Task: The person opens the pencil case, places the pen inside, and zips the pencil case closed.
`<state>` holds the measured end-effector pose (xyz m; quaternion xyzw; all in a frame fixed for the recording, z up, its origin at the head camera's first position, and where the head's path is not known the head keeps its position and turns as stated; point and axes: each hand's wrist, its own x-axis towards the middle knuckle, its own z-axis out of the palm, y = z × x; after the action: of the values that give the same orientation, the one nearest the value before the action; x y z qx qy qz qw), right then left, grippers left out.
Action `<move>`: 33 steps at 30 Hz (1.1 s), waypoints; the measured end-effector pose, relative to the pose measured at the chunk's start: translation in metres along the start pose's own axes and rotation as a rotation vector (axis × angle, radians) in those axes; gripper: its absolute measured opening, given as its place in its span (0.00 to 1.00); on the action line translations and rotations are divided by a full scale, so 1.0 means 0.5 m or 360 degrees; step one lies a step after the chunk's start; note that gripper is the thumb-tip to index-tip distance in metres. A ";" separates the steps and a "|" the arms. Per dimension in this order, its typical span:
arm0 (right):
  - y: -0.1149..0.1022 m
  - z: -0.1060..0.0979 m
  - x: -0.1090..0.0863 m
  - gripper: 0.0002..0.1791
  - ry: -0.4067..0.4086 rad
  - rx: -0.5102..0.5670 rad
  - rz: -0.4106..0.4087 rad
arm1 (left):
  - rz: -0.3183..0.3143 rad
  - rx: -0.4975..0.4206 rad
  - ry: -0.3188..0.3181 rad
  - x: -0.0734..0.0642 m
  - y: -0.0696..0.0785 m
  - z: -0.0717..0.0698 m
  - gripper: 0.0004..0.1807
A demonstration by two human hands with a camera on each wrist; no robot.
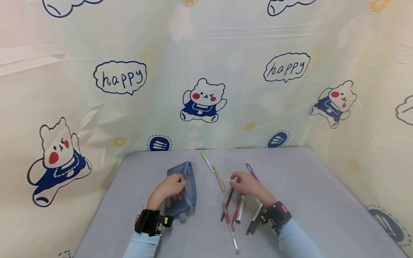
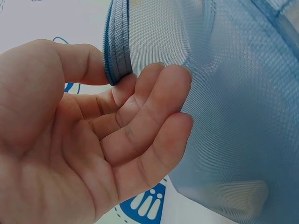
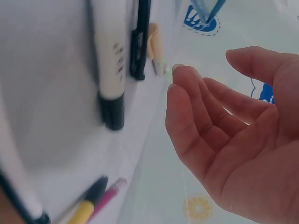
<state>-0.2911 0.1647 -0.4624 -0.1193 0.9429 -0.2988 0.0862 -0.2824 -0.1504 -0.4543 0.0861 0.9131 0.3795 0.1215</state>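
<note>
A blue mesh pencil pouch (image 1: 191, 182) lies on the left part of the table. My left hand (image 1: 171, 186) pinches its zippered edge (image 2: 117, 42) between thumb and index finger, the other fingers bent loosely beside the mesh. Through the mesh a pale cylindrical thing (image 2: 247, 198) shows inside the pouch. Above the scattered pens hovers my right hand (image 1: 247, 183), its fingers loosely bent, thumb apart, nothing between them. Below it lie a white marker with a black end (image 3: 111, 60) and a black pen (image 3: 140, 42).
A green-and-white pen (image 1: 207, 162) and a tan pen (image 1: 219, 179) lie between the hands. Nearer the front are a red pen (image 1: 227, 215) and a white-and-dark marker (image 1: 255, 218). A purple pen (image 1: 251, 171) lies behind the right hand. A printed curtain (image 1: 238, 107) hangs behind the table.
</note>
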 end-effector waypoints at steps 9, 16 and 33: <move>0.045 -0.019 -0.013 0.16 0.0149 -0.0246 0.0028 | 0.0002 -0.0005 -0.0005 -0.001 0.005 0.003 0.11; 0.060 -0.036 -0.035 0.17 0.0234 -0.0433 0.0038 | -0.0001 -0.0007 0.0009 -0.003 0.002 0.003 0.11; 0.112 -0.024 -0.055 0.08 0.0238 -0.0716 0.0144 | 0.0023 -0.0004 0.0011 -0.004 0.000 0.003 0.12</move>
<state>-0.2775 0.2230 -0.4830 -0.0708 0.9939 -0.0851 0.0007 -0.2800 -0.1496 -0.4550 0.0911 0.9124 0.3817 0.1158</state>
